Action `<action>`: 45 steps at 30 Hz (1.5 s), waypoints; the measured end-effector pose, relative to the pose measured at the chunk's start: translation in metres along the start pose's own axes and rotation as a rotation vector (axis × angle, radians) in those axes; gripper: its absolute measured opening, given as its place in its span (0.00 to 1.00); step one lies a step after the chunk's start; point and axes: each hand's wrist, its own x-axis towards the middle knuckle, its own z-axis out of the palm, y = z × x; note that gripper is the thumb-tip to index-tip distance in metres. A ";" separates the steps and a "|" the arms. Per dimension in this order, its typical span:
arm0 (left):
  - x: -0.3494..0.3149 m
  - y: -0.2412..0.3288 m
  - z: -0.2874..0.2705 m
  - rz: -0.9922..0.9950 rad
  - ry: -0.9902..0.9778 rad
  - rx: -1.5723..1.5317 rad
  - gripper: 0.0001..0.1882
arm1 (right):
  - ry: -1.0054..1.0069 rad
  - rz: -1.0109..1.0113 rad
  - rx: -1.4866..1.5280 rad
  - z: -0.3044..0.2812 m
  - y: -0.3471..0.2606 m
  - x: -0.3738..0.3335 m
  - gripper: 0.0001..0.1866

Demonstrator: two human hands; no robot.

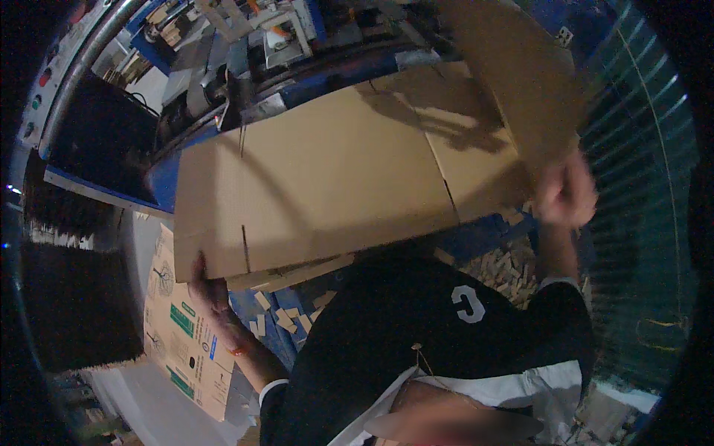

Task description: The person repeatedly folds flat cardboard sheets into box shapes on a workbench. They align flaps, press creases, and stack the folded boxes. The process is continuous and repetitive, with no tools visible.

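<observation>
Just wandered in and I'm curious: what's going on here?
A person is holding a large piece of cardboard in front of a machine. The left hand grips its near left corner. The right hand, blurred, is at the raised flap on the right; its grip is unclear. Small wooden-looking blocks lie scattered nearby.

A brown cardboard sheet [320,178] (slotted and creased) is held aslant.

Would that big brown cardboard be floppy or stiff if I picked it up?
The cardboard is probably light for its size: the left hand grips only a corner. Its wide middle looks flat, so likely fairly stiff. It may bend at the crease and slots.
</observation>
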 end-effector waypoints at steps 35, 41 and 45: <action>0.086 -0.097 0.232 1.243 -0.538 1.330 0.30 | -0.811 -0.128 0.383 0.285 0.046 -0.060 0.15; 0.045 -0.061 0.230 1.359 -0.463 1.258 0.36 | -0.821 0.206 0.039 0.321 0.078 -0.060 0.18; 0.040 -0.011 0.102 1.108 -0.223 1.514 0.26 | -0.550 0.467 -0.384 0.216 0.183 -0.050 0.19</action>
